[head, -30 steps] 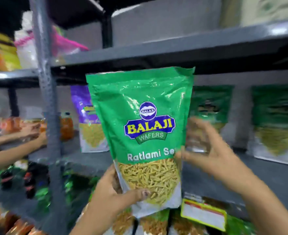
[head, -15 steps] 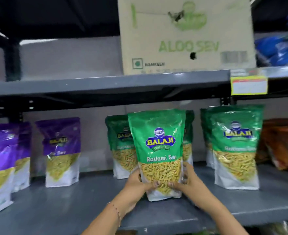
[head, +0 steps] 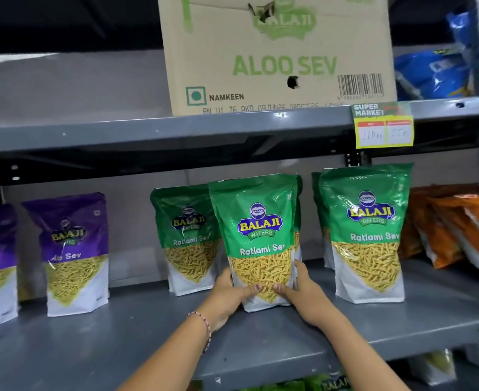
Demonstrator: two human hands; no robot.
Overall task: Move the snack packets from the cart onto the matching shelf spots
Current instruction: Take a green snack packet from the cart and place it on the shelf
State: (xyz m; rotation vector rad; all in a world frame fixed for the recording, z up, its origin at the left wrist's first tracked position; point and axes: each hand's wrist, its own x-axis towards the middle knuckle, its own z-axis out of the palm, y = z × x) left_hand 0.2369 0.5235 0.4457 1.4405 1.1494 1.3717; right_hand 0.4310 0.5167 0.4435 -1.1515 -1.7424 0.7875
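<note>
Both hands, left hand (head: pixel 228 292) and right hand (head: pixel 306 296), have fingers grasping the Ratlami Sev pouch (head: pixel 256 241) low down. Let go unevenly and it'll probably tip into the pouch behind (head: pixel 186 235) on the shelf (head: pixel 148 340).

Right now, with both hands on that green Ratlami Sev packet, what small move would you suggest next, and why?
Probably let go: the green Ratlami Sev packet seems to stand upright on the grey shelf among matching green packets, gripped low by the left hand and the right hand.

Ratlami Sev pkt (head: pixel 260 238) upright on shelf (head: pixel 148 342), btwn two like pkts; Aloo Sev box (head: pixel 277 55) on shelf above
</note>
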